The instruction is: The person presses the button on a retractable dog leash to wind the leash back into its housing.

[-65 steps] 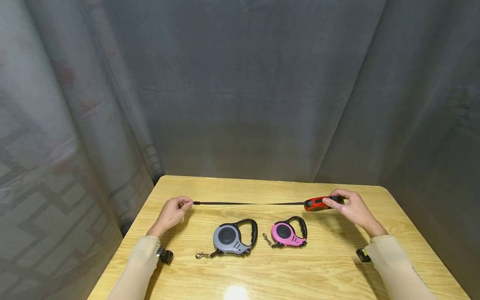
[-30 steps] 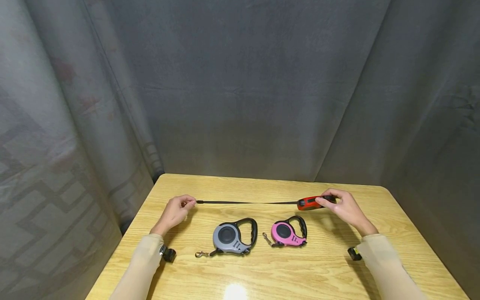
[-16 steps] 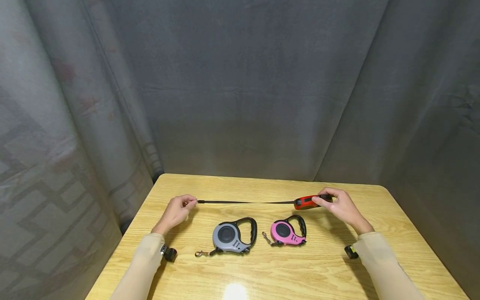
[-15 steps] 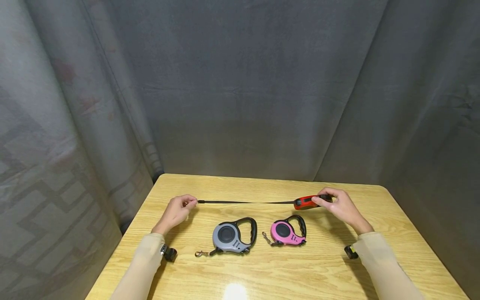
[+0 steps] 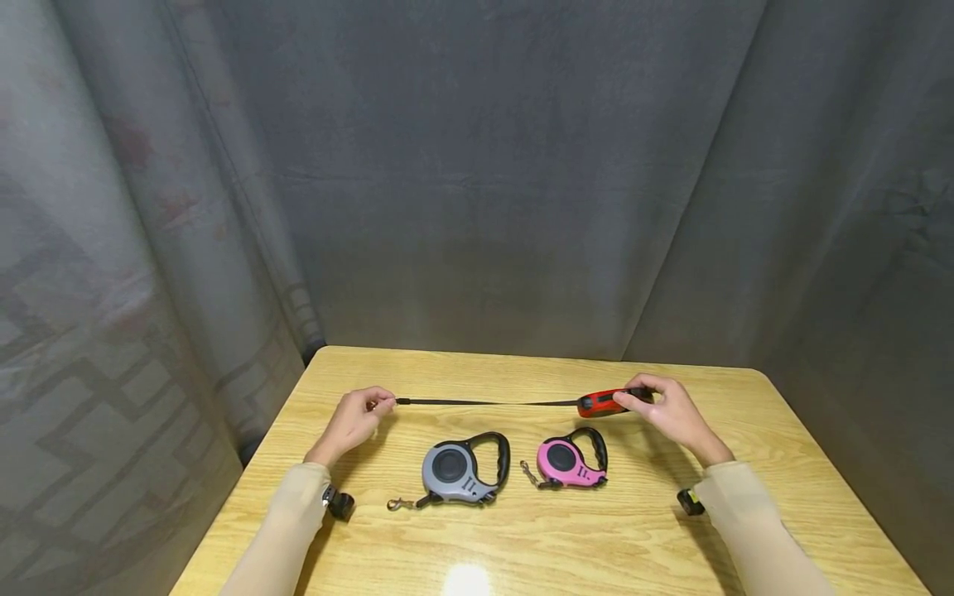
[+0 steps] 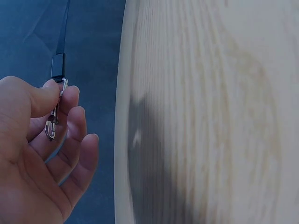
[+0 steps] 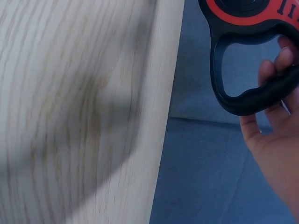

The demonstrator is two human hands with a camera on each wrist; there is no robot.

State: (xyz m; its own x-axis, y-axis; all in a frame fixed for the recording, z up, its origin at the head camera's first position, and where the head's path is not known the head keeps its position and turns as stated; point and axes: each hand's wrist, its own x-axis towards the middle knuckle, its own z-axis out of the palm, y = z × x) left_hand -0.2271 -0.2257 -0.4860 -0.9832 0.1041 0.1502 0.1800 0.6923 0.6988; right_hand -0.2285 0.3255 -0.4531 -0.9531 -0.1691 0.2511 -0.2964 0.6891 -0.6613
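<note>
My right hand grips the black handle of a red retractable dog leash, held above the table's far part. In the right wrist view, fingers curl round the handle. A black strap runs taut from the red case across to my left hand. There, thumb and forefinger pinch the metal snap clip at the strap's end, below a black sleeve. Nearer me lie a grey retractable leash and a smaller pink one, both flat with their clips to the left.
The wooden table has rounded far corners. A grey curtain hangs behind it and along both sides. Small dark wrist cameras, one on the left wrist and one on the right, sit close over the tabletop.
The right hand has moved left with the red leash and the left hand slightly right, so the stretched strap has shortened. The grey and pink leashes stay in place.
</note>
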